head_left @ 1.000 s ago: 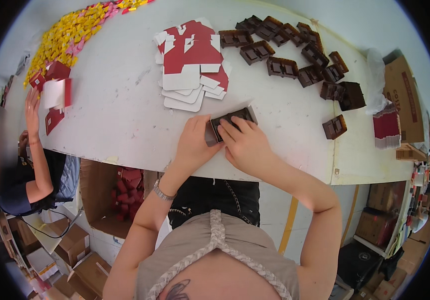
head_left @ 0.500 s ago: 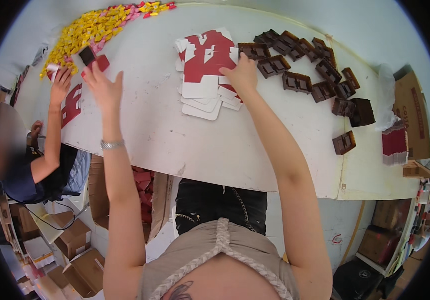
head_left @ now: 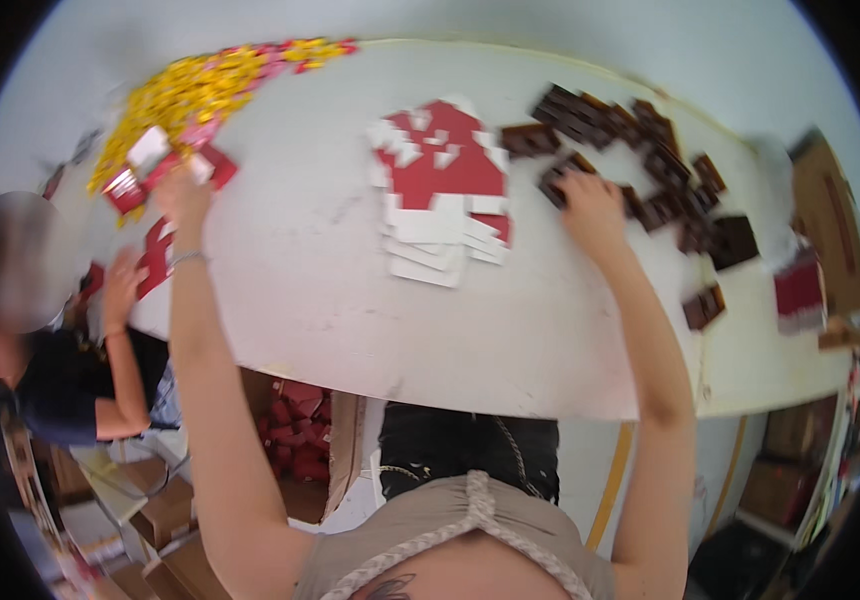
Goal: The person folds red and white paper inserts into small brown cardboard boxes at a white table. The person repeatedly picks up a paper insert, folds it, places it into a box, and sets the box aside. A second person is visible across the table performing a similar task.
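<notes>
My left hand (head_left: pixel 184 196) is at the far left of the table, its fingertips at a small red box (head_left: pixel 218 166) with a pale flap or panel (head_left: pixel 148 148) next to it. Motion blur hides whether those fingers grip anything. To the right, my right hand (head_left: pixel 593 208) has its fingers bent over a dark brown compartmented plastic tray (head_left: pixel 554 184), at the near edge of the tray group. Between my hands lies a stack of flat red-and-white cut cardboard blanks (head_left: pixel 450 178), loosely fanned toward me.
Yellow and pink small wrapped packets (head_left: pixel 195 90) are heaped at the far left. Several more brown trays (head_left: pixel 662 165) spread across the right. A co-worker's hand (head_left: pixel 124 285) is close by my left forearm. An open carton (head_left: pixel 345 450) of red pieces stands below the table's front edge.
My right hand has left the cardboard stack and moved right onto a brown tray. My left hand, spread before, is now lower among the red boxes. The co-worker's hand has drawn nearer the table edge.
</notes>
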A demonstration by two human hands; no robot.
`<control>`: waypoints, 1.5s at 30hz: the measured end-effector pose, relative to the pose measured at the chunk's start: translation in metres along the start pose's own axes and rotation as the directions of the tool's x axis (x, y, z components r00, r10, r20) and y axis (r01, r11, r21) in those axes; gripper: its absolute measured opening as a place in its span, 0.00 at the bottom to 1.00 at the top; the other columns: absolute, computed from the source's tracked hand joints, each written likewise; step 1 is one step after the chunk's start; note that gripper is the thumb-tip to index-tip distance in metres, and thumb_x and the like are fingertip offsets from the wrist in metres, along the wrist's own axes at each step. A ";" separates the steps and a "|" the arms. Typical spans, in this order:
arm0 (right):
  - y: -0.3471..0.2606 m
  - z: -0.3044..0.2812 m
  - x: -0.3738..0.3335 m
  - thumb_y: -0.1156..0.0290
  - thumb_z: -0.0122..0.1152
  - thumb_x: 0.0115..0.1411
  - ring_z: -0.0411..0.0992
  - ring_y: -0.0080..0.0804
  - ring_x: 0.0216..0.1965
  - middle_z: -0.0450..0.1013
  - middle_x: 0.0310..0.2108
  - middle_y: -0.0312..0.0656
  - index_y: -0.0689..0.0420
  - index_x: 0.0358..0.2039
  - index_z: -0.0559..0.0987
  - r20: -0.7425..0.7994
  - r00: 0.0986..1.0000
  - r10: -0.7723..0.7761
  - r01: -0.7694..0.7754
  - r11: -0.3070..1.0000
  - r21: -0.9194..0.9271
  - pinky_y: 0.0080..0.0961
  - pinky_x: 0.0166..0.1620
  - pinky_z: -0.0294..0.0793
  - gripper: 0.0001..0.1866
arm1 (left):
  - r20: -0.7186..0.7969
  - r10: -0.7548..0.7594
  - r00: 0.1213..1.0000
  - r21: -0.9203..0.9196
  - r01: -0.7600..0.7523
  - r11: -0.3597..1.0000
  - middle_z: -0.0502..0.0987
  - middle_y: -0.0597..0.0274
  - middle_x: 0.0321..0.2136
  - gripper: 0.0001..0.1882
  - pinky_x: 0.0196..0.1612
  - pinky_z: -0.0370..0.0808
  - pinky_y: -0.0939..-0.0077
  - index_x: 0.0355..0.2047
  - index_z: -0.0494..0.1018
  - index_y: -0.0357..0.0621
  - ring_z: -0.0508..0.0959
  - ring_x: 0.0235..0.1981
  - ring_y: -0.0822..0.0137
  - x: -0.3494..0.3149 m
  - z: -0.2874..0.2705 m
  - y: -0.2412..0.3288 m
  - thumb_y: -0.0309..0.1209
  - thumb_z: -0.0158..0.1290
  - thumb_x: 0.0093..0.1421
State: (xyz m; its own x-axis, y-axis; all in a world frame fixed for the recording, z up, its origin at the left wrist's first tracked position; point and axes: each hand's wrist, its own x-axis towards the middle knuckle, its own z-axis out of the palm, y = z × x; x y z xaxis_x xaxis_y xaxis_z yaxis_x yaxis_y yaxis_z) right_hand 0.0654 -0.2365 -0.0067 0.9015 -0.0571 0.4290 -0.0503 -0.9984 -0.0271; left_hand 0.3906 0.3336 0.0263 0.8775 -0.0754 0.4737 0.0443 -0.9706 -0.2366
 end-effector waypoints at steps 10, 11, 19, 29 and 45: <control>-0.041 -0.097 -0.055 0.86 0.45 0.55 0.71 0.22 0.36 0.72 0.36 0.37 0.56 0.48 0.67 0.294 0.891 0.345 -0.321 0.023 0.947 0.19 0.43 0.70 0.20 | 0.325 -0.062 0.944 -0.312 0.169 0.935 0.72 0.60 0.52 0.24 0.60 0.53 0.38 0.53 0.70 0.55 0.65 0.59 0.57 -0.026 -0.016 0.052 0.45 0.49 0.56; -0.054 -0.102 -0.062 0.84 0.47 0.57 0.71 0.21 0.34 0.72 0.35 0.38 0.55 0.52 0.68 0.429 0.825 0.368 -0.473 0.032 0.881 0.20 0.41 0.71 0.22 | 0.298 -0.088 0.951 -0.349 0.194 0.917 0.73 0.59 0.51 0.23 0.59 0.56 0.41 0.52 0.71 0.54 0.67 0.57 0.56 -0.028 -0.016 0.063 0.45 0.50 0.56; -0.064 -0.087 -0.090 0.73 0.63 0.53 0.71 0.43 0.40 0.73 0.43 0.46 0.55 0.46 0.78 -0.033 0.997 0.076 -0.069 0.982 0.176 0.31 0.40 0.74 0.18 | -0.082 -0.141 0.987 -0.568 0.070 0.820 0.78 0.51 0.37 0.13 0.47 0.73 0.68 0.40 0.75 0.46 0.76 0.42 0.52 -0.041 -0.052 0.087 0.35 0.54 0.55; -0.047 -0.063 -0.126 0.73 0.59 0.54 0.57 0.56 0.58 0.55 0.61 0.59 0.54 0.59 0.65 0.081 0.980 0.184 -0.194 0.971 0.141 0.46 0.58 0.60 0.30 | -0.363 0.759 0.541 -0.607 -0.755 0.248 0.75 0.58 0.37 0.12 0.56 0.69 0.51 0.26 0.72 0.45 0.75 0.45 0.58 -0.284 -0.207 0.134 0.19 0.53 0.38; -0.185 -0.129 -0.069 0.71 0.58 0.47 0.65 0.38 0.53 0.70 0.47 0.43 0.61 0.42 0.77 0.275 0.710 -0.648 0.693 0.712 -0.114 0.34 0.58 0.60 0.19 | 0.097 0.465 0.880 -0.995 0.092 0.034 0.73 0.53 0.45 0.55 0.46 0.73 0.68 0.65 0.45 0.47 0.75 0.45 0.55 -0.333 -0.197 0.194 0.29 0.70 0.42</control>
State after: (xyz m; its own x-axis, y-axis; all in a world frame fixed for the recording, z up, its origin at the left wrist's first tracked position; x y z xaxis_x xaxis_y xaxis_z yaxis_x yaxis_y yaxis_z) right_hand -0.0432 -0.0485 0.0854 0.7913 0.6070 0.0740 0.5400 -0.7504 0.3812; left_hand 0.0128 0.1251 -0.0102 0.8391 -0.4957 0.2242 -0.3929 -0.2670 0.8800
